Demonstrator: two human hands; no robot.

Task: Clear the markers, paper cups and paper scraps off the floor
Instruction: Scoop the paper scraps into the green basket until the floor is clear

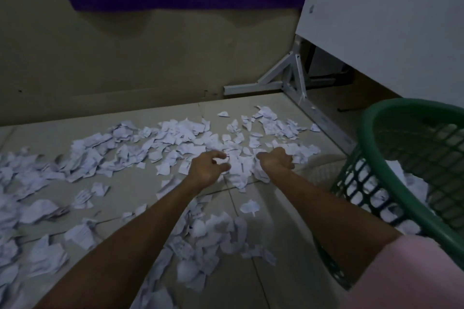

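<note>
1. Paper scraps [175, 138] lie strewn across the tiled floor [130, 190], in a wide band left of the green basket [411, 165] and in a second patch nearer the camera.
2. The green basket stands at the right, tilted, with more scraps inside it.
3. The left hand [208, 167] reaches into the scraps left of the basket, fingers curled over the pile; whether it grips any, I cannot tell.
4. The right hand [276, 160], closer to the basket, has its fingers curled down into the scraps, clutching a bunch.
5. A white table frame [293, 78] stands beyond the basket, against the wall.
</note>
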